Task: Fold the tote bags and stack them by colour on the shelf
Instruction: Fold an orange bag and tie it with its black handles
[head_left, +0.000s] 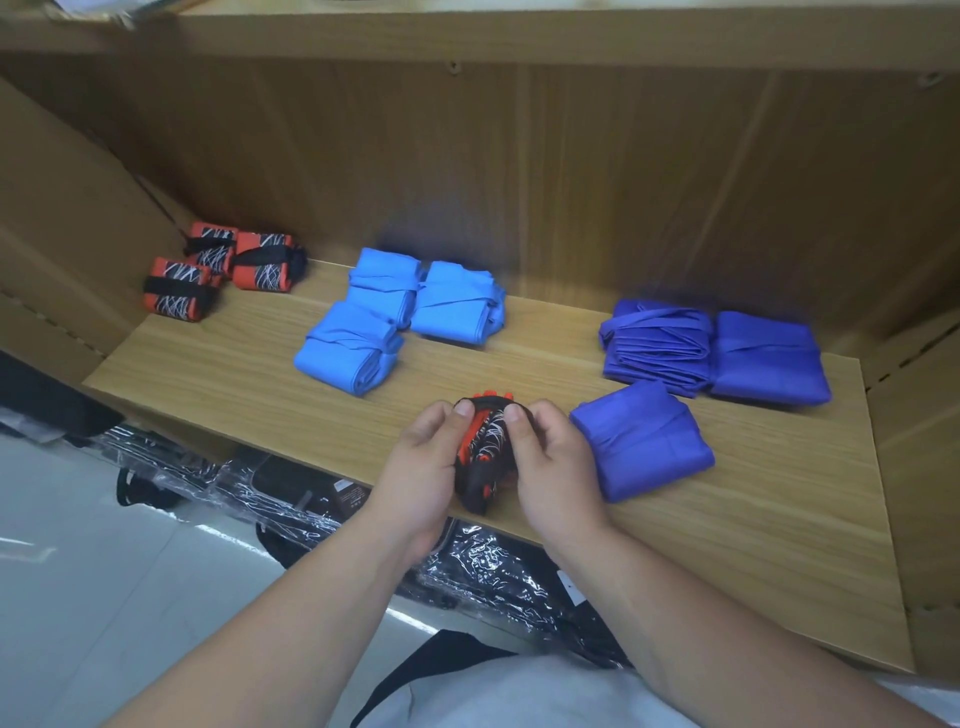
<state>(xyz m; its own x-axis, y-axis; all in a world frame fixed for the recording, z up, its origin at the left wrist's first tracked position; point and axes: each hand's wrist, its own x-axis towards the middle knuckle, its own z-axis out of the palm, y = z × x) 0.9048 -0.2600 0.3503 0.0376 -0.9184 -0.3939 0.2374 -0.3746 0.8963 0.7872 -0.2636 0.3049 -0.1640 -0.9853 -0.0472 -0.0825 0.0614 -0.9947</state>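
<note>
Both hands are on it at the front edge of the pale wooden shelf board (260, 395). A small rolled-up red-and-black fabric tote bag (485, 447), printed with thin white scribble lines, is squeezed between them. It's bunched into a tight, lumpy roll, mostly black at the near end. Orange-red shows through the middle, and a row of red folds pokes out at the far end. A black strap loops over the top. The left hand (421, 462) curls round its left side with the thumb pressed on top. The right hand (550, 467) wraps the right side, thumb on top too, so both are clamped on the roll. Can't tell whether it rests on the board or sits just off it.

Back left, three matching red-and-black folded bundles (179, 293) lie close together, each bound by a black band. In the middle, three light blue folded fabric bags (350, 348) sit touching one another. To the right are three deep blue folded fabric bags (657, 345), the nearest just beside the right hand. Below the shelf, black goods in crinkled clear plastic (483, 566) lie on a white floor (78, 545).
</note>
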